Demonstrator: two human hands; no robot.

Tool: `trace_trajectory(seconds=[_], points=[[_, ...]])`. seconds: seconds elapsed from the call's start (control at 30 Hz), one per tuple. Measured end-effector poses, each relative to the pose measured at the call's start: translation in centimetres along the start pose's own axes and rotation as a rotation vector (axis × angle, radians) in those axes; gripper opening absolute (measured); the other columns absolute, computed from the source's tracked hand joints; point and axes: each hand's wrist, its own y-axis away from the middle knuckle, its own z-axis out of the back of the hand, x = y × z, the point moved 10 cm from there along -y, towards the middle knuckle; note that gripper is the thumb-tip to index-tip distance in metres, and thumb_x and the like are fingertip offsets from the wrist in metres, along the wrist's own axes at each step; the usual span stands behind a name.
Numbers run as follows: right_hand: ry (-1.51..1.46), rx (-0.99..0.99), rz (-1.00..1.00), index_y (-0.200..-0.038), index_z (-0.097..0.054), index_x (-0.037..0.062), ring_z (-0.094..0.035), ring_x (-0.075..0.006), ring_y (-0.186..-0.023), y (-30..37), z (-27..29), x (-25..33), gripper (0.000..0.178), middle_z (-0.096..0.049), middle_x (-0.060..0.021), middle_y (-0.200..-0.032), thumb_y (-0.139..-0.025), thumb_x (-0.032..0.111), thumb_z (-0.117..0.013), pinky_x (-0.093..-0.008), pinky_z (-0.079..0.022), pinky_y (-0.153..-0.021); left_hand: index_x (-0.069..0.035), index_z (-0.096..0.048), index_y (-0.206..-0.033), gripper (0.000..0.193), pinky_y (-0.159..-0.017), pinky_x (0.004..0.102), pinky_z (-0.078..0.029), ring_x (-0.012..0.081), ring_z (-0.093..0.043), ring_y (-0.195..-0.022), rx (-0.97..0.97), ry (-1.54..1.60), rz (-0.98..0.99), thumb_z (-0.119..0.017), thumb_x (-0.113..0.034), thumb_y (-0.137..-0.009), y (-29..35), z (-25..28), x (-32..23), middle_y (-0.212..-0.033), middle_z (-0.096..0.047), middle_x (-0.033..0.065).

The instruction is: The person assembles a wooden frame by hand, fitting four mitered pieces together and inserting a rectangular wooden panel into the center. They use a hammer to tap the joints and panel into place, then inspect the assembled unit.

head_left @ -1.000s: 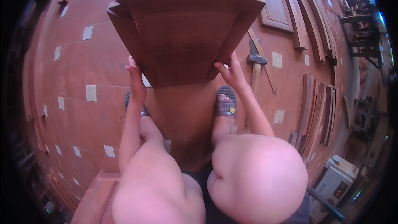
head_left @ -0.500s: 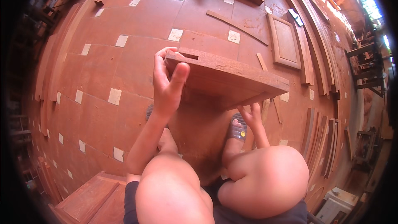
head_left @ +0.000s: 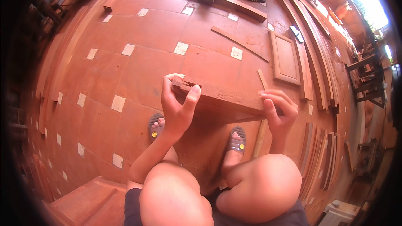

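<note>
Both hands clamp the wooden panel point(head_left: 217, 100) standing on edge between the 2 sandalled feet, left hand point(head_left: 178, 109) and right hand point(head_left: 278, 111) fingers curled over its top corners; probably stiff, heavy.

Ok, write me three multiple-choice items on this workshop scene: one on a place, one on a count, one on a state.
1. Where does the framed reddish wooden cabinet door panel lie?
A. on the tiled floor, ahead and to the right
B. across the person's knees
C. on a workbench

2. How many hands grip the flat reddish-brown wooden board?
A. none
B. one
C. two

3. How is that board held?
A. flat on the floor
B. lifted above the feet, seen nearly edge-on
C. leaning against a wall

Answers: 1 A, the panel rests on the red tiled floor beyond the right hand. 2 C, the left hand clasps one end, the right hand the other. 3 B, the grey sandals show beneath it.
</note>
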Motion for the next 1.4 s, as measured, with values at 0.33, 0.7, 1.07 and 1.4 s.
trace_trajectory(seconds=[0.33, 0.7, 1.07, 1.4], points=[[0.148, -0.014, 0.097, -0.08, -0.07, -0.0028, -0.065, -0.0159, -0.064, 1.3, -0.9, 2.3, 0.003, -0.071, -0.0129, -0.076, -0.083, -0.002, -0.072, -0.0249, -0.047, -0.056, -0.002, -0.045, -0.111, 0.022, -0.066, 0.0229, -0.04, 0.0054, -0.044, -0.073, 0.039, -0.008, -0.045, -0.055, -0.012, -0.095, 1.2, 0.6, -0.8, -0.087, -0.048, 0.0007], [-0.246, -0.032, 0.098, -0.095, -0.068, -0.0036, -0.066, -0.0243, -0.089, 0.8, -0.7, -0.8, 0.032, -0.069, -0.0171, -0.098, -0.096, 0.028, -0.067, -0.0337, -0.052, -0.081, -0.002, -0.05, -0.113, 0.023, -0.067, 0.0224, -0.04, 0.0061, -0.044, -0.075, 0.011, -0.162, -0.075, -0.055, -0.016, -0.097, 0.0, 1.8, -1.1, -0.088, -0.05, 0.0009], [0.942, 0.235, -1.056, -0.133, -0.048, -0.0068, -0.061, -0.0408, -0.114, 24.9, 4.3, -30.0, 0.084, -0.055, -0.026, -0.13, -0.077, 0.047, -0.078, -0.045, -0.048, -0.101, -0.002, -0.058, -0.11, 0.029, -0.088, 0.029, -0.041, 0.0142, -0.053, -0.093, -0.013, -0.219, -0.145, -0.05, -0.022, -0.09, -1.9, 1.3, -0.2, -0.104, -0.063, 0.0075], [-0.481, -0.012, -1.454, -0.11, -0.054, -0.0017, -0.064, -0.0196, -0.068, 33.2, 2.3, -34.8, 0.034, -0.067, -0.0178, -0.103, -0.084, 0.015, -0.068, -0.0318, -0.056, -0.053, 0.004, -0.06, -0.115, 0.077, -0.091, 0.033, -0.045, 0.0179, -0.059, -0.104, 0.233, -0.1, -0.245, -0.05, -0.07, -0.093, -1.8, 2.4, 4.9, -0.107, -0.064, 0.011]])
